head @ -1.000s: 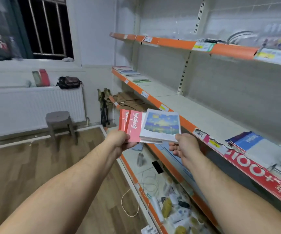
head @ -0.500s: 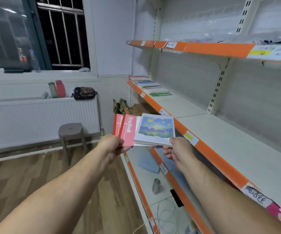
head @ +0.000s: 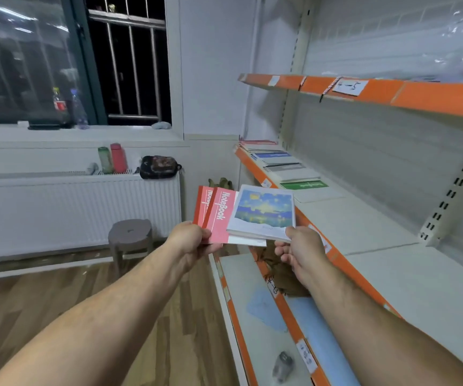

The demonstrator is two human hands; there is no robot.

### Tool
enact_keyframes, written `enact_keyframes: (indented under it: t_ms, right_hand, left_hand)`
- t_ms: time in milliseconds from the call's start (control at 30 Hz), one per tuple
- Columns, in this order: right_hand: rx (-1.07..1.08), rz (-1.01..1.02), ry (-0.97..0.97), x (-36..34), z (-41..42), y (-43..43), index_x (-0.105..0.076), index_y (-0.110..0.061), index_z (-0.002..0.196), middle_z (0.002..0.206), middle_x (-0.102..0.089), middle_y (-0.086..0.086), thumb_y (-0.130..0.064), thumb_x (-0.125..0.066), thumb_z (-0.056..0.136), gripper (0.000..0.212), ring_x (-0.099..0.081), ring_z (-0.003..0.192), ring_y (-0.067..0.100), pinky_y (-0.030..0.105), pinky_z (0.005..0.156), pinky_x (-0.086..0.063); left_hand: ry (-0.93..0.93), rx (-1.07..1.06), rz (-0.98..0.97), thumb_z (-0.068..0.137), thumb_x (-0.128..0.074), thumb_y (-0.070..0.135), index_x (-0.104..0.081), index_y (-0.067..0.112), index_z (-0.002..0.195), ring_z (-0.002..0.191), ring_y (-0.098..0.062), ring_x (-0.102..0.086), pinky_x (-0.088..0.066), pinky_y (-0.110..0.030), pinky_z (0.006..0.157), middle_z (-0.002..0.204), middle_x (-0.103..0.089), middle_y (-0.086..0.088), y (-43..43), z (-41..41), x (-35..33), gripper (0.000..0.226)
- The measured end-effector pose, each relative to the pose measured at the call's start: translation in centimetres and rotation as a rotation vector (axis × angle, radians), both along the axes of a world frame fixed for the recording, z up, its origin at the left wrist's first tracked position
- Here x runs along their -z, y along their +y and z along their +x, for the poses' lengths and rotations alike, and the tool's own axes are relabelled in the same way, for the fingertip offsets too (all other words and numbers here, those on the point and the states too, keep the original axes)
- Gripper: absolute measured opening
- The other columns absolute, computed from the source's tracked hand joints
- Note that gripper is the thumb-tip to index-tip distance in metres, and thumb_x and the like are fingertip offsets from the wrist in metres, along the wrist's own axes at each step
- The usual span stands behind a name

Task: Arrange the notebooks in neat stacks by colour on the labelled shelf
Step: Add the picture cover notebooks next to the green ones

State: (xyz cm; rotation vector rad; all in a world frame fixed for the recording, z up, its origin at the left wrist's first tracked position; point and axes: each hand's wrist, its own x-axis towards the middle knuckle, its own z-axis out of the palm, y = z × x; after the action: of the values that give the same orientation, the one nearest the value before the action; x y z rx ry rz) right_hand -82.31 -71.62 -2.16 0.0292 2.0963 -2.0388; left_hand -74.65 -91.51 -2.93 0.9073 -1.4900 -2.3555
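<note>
Currently in left hand [head: 194, 238]: two red notebooks [head: 219, 215], fanned, "NoteBook" on the covers, pinched at the near edge between thumb and curled fingers
Right hand [head: 297, 252]: clamped on the near corner of one painted notebook [head: 263, 210], blue and yellow cover, thumb on top, fingers curled beneath
Under the painted notebook: one white notebook [head: 248, 241], only its edge showing, overlapping the red pair
Whereabouts of the held notebooks: in the air, just off the orange edge of the middle shelf [head: 378, 227]
Middle shelf, far end: overlapping row of notebooks [head: 277, 162], one green notebook [head: 304, 185] nearest; full count cannot be told
Upper shelf [head: 442, 100]: one handwritten label [head: 350, 87]
Lower shelf [head: 241, 288]: one grey can [head: 282, 362]
Radiator [head: 71, 213] top: one green bottle [head: 104, 160], one red bottle [head: 118, 157], one dark bag [head: 159, 167]
Floor: one stool [head: 130, 232]
</note>
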Motion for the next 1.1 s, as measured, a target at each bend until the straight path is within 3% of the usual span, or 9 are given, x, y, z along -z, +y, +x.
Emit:
enact_keyframes:
  t_ms: [300, 500, 633, 800, 933, 1100]
  right_hand:
    - [0.077, 0.003, 0.008, 0.3, -12.7, -13.7, -0.06, -0.008, 0.1, 0.068, -0.059, 0.011, -0.013, -0.039, 0.102, 0.022, -0.052, 0.045, 0.015, 0.022, 0.038, -0.037]
    - [0.17, -0.033, -0.006, -0.3, -20.1, -20.9, -0.057, -0.012, 0.104, 0.068, -0.056, 0.011, -0.013, -0.037, 0.104, 0.019, -0.05, 0.037, 0.01, 0.018, 0.033, -0.035]
    - [0.202, -0.017, -0.007, -0.2, -25.1, -23.3, -0.057, -0.007, 0.112, 0.066, -0.055, 0.012, -0.011, -0.037, 0.104, 0.022, -0.05, 0.036, 0.011, 0.018, 0.033, -0.035]
    - [0.237, -0.004, -0.017, 0.3, -32.8, -25.4, -0.057, -0.004, 0.103, 0.066, -0.056, 0.012, -0.011, -0.039, 0.104, 0.019, -0.05, 0.043, 0.016, 0.02, 0.035, -0.035]
    - [0.232, -0.002, -0.027, 0.5, -40.0, -26.8, -0.058, -0.005, 0.098, 0.069, -0.058, 0.013, -0.012, -0.039, 0.104, 0.022, -0.051, 0.045, 0.015, 0.022, 0.038, -0.037]
    - [0.226, -0.028, -0.054, 0.1, -48.2, -27.6, -0.059, -0.003, 0.099, 0.066, -0.057, 0.013, -0.012, -0.039, 0.103, 0.023, -0.05, 0.045, 0.014, 0.025, 0.041, -0.036]
  left_hand:
    - [0.012, 0.073, 0.025, 0.098, -0.045, -0.008, -0.054, 0.0, 0.118, 0.097, -0.03, -0.07, -0.063, -0.037, 0.062, 0.112, -0.069, -0.018, -14.2, -14.7, -0.8, 0.024]
    - [0.008, 0.142, 0.024, 0.099, -0.045, -0.007, -0.053, 0.0, 0.118, 0.083, -0.025, -0.069, -0.06, -0.03, 0.05, 0.1, -0.069, -0.014, -21.1, -23.6, -1.8, 0.022]
    - [0.004, 0.166, 0.038, 0.099, -0.043, -0.009, -0.054, 0.001, 0.115, 0.082, -0.025, -0.067, -0.056, -0.028, 0.044, 0.099, -0.068, -0.014, -23.8, -29.3, -1.5, 0.022]
    - [0.001, 0.217, 0.024, 0.099, -0.042, -0.01, -0.055, 0.004, 0.102, 0.084, -0.024, -0.067, -0.056, -0.027, 0.044, 0.099, -0.068, -0.014, -25.8, -37.4, -0.8, 0.019]
    - [-0.014, 0.221, -0.007, 0.1, -0.043, -0.009, -0.055, 0.002, 0.105, 0.084, -0.026, -0.067, -0.057, -0.028, 0.045, 0.102, -0.067, -0.016, -27.4, -44.2, -1.1, 0.016]
    - [-0.005, 0.242, -0.033, 0.098, -0.041, -0.012, -0.057, 0.001, 0.098, 0.077, -0.024, -0.066, -0.056, -0.028, 0.044, 0.091, -0.067, -0.014, -28.9, -52.7, -2.6, 0.02]
